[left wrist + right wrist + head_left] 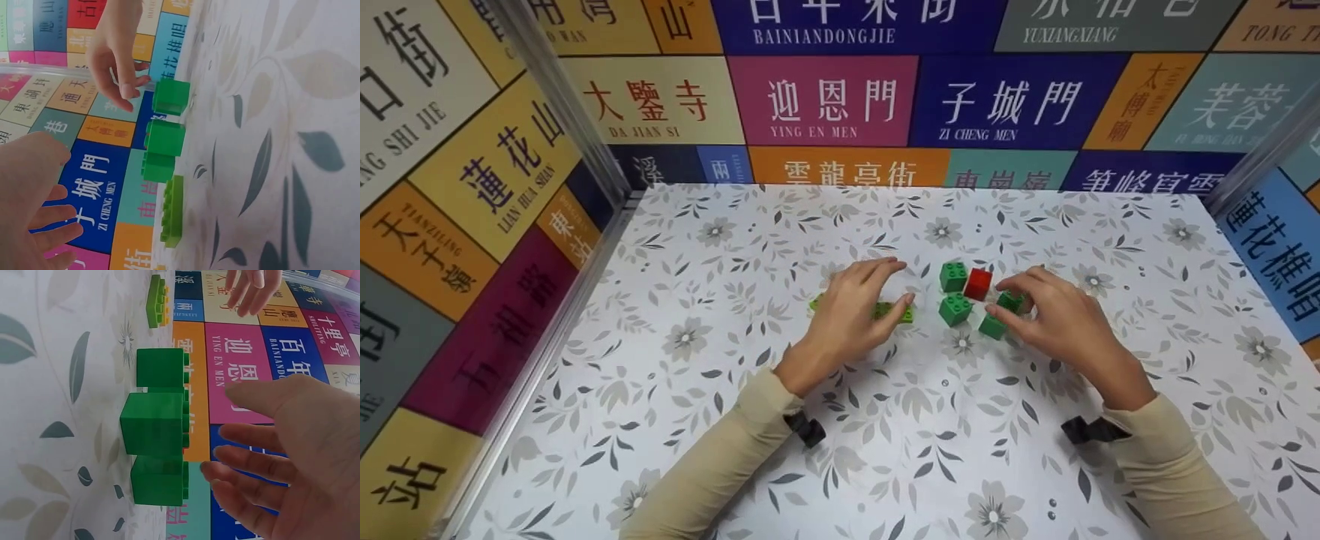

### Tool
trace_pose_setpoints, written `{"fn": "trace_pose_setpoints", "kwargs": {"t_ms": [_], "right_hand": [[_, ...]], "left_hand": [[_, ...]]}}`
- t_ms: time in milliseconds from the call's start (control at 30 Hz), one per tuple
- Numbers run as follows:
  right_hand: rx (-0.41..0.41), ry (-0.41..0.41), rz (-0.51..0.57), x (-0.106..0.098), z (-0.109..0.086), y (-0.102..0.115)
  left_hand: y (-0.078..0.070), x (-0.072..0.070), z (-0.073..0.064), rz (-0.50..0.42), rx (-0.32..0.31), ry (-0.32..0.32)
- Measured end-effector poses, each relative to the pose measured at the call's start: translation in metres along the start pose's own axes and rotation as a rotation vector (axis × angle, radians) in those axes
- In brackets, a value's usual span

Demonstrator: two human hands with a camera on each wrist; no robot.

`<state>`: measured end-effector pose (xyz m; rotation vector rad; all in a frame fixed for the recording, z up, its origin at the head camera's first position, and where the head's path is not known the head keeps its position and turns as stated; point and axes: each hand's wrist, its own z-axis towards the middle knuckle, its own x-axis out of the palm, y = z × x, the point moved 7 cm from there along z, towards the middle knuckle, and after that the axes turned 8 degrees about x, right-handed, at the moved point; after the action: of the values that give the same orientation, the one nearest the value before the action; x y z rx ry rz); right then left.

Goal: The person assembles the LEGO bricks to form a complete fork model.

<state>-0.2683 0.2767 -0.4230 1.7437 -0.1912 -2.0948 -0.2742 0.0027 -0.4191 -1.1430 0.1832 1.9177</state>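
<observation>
My left hand (851, 311) hovers over a flat lime-green toy brick (175, 212), thumb and fingers spread apart and holding nothing. That brick is partly hidden under the hand in the head view. To its right, several green bricks (955, 309) stand around a red brick (979, 284), studs upward. My right hand (1057, 315) is above the two right-hand green ones, thumb and fingers parted. In the right wrist view its fingertips are just above the green bricks (154, 423), with a gap between. One right-hand brick (1009, 301) is partly covered by the fingers.
A white floral cloth (885, 465) covers the table. Panels with printed characters (821, 101) rise along the back and both sides. A dark wrist camera (805, 430) sits by the left cuff, another dark device (1091, 430) by the right.
</observation>
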Motion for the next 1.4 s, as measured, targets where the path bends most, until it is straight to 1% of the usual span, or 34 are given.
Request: {"fn": "trace_pose_setpoints", "kwargs": {"t_ms": [133,267,367,567,667,800,933,1033,1267,1400], "right_hand": [[0.027,0.083,0.004,0.007,0.0,-0.005],[0.038,0.131,0.026,0.01,0.001,-0.008],[0.03,0.156,0.041,0.014,0.001,-0.009],[-0.001,0.164,0.071,0.018,0.004,-0.009],[-0.01,0.163,0.087,0.018,0.004,-0.008],[-0.02,0.166,0.098,0.017,0.002,-0.007],[-0.014,0.184,0.116,0.016,0.002,-0.007],[-0.004,0.198,0.129,0.016,0.002,-0.008],[0.004,0.206,0.141,0.02,0.004,-0.009],[0.003,0.22,0.138,0.022,0.005,-0.008]], "left_hand": [[-0.002,0.011,-0.001,-0.081,-0.009,0.031],[-0.006,0.022,0.001,-0.144,-0.033,0.068],[-0.01,0.031,0.003,-0.175,-0.039,0.092],[-0.016,0.048,0.012,-0.234,-0.021,0.125],[-0.018,0.056,0.016,-0.273,-0.025,0.14],[-0.019,0.067,0.022,-0.314,-0.048,0.154],[-0.018,0.078,0.027,-0.358,-0.086,0.159],[-0.017,0.086,0.03,-0.367,-0.107,0.163],[-0.015,0.096,0.032,-0.355,-0.126,0.181],[-0.015,0.096,0.03,-0.373,-0.132,0.17]]}}
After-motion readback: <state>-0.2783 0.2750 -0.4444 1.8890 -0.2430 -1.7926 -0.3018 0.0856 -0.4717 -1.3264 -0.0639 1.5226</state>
